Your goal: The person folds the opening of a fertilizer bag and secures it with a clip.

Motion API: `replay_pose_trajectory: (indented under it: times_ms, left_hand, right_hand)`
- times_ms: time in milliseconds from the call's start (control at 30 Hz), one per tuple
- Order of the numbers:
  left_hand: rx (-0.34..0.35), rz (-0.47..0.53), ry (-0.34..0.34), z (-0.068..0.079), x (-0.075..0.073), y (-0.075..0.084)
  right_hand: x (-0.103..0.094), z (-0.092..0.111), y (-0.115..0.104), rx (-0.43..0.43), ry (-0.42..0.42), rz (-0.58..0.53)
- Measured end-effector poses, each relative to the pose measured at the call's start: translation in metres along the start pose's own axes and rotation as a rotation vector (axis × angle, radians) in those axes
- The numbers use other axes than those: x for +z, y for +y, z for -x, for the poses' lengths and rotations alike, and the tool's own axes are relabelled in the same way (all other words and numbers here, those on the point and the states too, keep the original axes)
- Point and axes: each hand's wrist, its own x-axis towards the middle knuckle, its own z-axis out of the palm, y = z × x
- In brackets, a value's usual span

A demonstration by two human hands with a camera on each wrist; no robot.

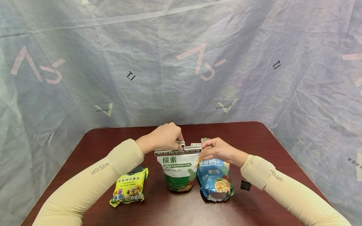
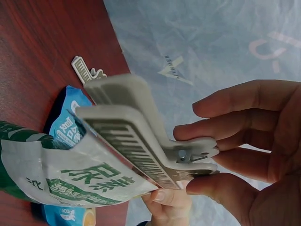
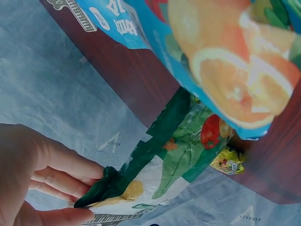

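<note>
A white-and-green fertilizer bag (image 1: 178, 171) stands upright at the middle of the table. My left hand (image 1: 167, 136) pinches the handles of a long pale sealing clip (image 1: 175, 153) from above. In the left wrist view, the clip's two ridged plates (image 2: 124, 141) stand apart along the bag's top edge, the thumb on one handle and fingers on the other. With thumb and fingertips, my right hand (image 1: 220, 149) pinches the bag's upper right corner. The right wrist view shows that folded green corner (image 3: 106, 186) between the fingers, with part of the clip below it.
To the right leans a blue bag (image 1: 215, 179) with orange pictures, partly behind my right hand. A second clip (image 2: 84, 70) lies behind it. At left lies a yellow fertilizer bag (image 1: 130, 186). A small black object (image 1: 245, 185) is near my right forearm; grey cloth (image 1: 169, 78) hangs behind the table.
</note>
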Motion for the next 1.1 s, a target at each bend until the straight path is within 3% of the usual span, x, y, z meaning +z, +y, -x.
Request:
replay_pose_trajectory:
  times_ms: [400,633,1100]
  left_hand:
    - [-0.020,0.010,-0.025,-0.0018,-0.0022,0.0015]
    - [0.009,-0.001,-0.061,-0.0025,-0.0019,0.0051]
    - [0.031,-0.010,-0.057,-0.0046,0.0040,0.0018]
  right_hand:
    - [-0.0003,0.0007,0.0000,0.004,0.010,-0.002]
    - [-0.0001,0.0006,-0.0002,0.006,0.008,0.009]
    - [0.0004,0.0005,-0.0016,0.037,-0.007,-0.040]
